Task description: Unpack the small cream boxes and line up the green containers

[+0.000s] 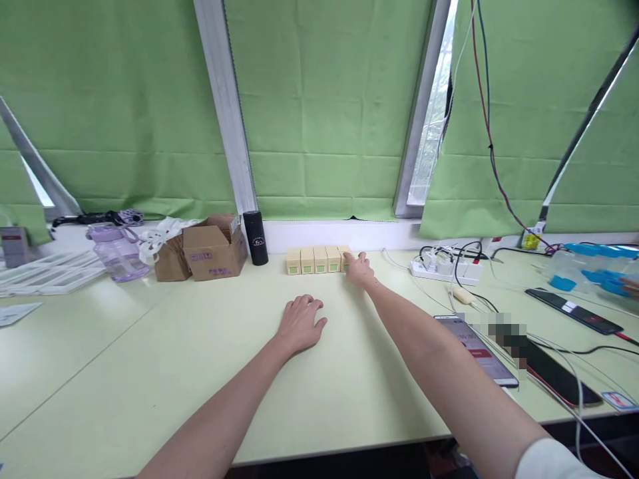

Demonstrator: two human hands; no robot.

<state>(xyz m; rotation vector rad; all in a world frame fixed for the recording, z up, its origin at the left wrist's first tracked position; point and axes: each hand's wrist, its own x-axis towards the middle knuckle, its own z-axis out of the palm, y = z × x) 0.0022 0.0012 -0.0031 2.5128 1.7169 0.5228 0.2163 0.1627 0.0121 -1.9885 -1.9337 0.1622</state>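
A row of several small cream boxes with green labels [314, 260] stands near the back edge of the pale green table [150, 372]. My right hand [359, 269] is stretched out to the row's right end, its fingers closed around the rightmost box. My left hand [299, 322] lies flat on the table in front of the row, fingers spread, holding nothing.
A black cylinder [255, 237], open cardboard boxes [212, 249] and a purple bottle [117, 251] stand at the back left. At the right lie a power strip with cables [444, 267], phones [476, 349] and a blue-lidded container [594, 266]. Green curtains hang behind.
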